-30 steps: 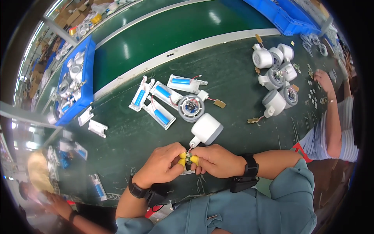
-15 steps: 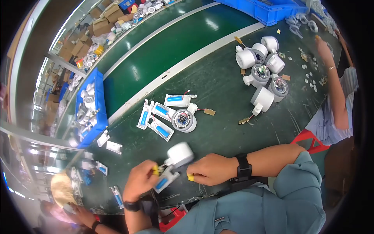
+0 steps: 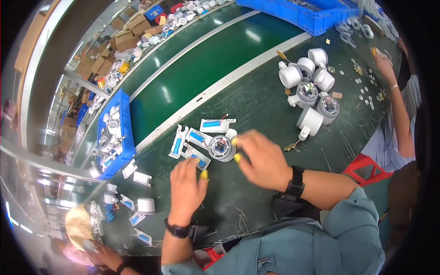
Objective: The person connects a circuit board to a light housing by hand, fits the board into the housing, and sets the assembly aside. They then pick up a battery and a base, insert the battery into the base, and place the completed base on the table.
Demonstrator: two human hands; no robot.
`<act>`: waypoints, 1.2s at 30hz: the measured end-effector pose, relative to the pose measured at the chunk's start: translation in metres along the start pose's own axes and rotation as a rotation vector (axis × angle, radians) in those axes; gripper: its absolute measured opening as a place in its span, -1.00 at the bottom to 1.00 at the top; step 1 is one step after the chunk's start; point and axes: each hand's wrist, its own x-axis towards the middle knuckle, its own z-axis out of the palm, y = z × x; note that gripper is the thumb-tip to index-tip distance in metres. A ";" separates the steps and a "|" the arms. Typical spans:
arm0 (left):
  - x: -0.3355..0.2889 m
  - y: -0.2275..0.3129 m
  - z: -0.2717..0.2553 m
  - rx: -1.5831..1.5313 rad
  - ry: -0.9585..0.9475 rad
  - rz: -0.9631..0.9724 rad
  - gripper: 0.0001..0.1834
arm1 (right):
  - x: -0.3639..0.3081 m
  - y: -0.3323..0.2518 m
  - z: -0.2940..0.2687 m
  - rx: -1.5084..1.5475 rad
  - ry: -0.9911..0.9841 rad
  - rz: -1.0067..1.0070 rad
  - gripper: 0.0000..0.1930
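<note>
Round grey-rimmed housing [image 3: 222, 147], circuit board [image 3: 220, 145] facing up, lies on the dark green surface [image 3: 261, 110] at the centre of the frame. Nearest, below and left of it, the left hand [image 3: 188, 184] hovers with thumb and fingers apart, fingertips over the lower battery tray [image 3: 194, 153]; whether they touch it cannot be told. The right hand [image 3: 266, 161] is at lower right of the housing, its grip parted, thumb and forefinger beside the housing's right edge, contact unclear. Handling it well probably means closing on the grey rim, clear of the bare board, and lifting any tray wired to it along with it, so that no thin lead is tugged. Farther off, at right, more white housings [image 3: 310, 121] cluster; at upper right, a co-worker's hand [image 3: 384, 65] is near small round parts [image 3: 361, 97]. A blue bin [image 3: 128, 130] stands at left, and a green conveyor [image 3: 197, 62] crosses the top.
</note>
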 end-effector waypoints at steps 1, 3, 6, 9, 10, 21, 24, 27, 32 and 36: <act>0.005 0.004 0.011 0.054 0.038 0.009 -0.50 | 0.007 0.009 0.000 -0.104 0.098 -0.024 -0.61; 0.004 0.009 0.020 0.110 0.079 0.016 -0.49 | 0.003 0.028 0.001 -0.228 -0.002 0.053 -0.60; -0.020 0.004 0.017 0.010 -0.080 0.110 -0.56 | -0.002 0.037 0.005 -0.250 -0.216 0.166 -0.59; -0.050 -0.001 -0.008 -0.089 -0.187 0.103 -0.64 | -0.002 0.034 0.005 -0.204 -0.263 0.180 -0.61; -0.059 -0.007 -0.012 -0.147 -0.121 0.089 -0.70 | 0.000 0.033 0.005 -0.193 -0.278 0.184 -0.61; -0.025 -0.014 0.017 -0.032 0.048 0.000 -0.69 | 0.013 0.031 -0.008 0.072 -0.510 0.452 -0.69; -0.029 -0.016 0.022 -0.106 0.058 -0.031 -0.71 | 0.016 0.034 -0.013 0.666 -0.607 0.912 -0.68; -0.035 -0.019 0.020 -0.272 0.139 -0.006 -0.69 | 0.011 0.035 -0.019 1.159 -0.525 1.091 -0.63; -0.041 -0.018 0.011 -0.686 -0.091 -0.088 -0.72 | 0.003 0.044 -0.012 1.421 -0.578 1.078 -0.61; -0.046 -0.020 0.013 -0.721 -0.137 -0.098 -0.76 | 0.007 0.019 -0.007 1.226 -0.670 1.064 -0.70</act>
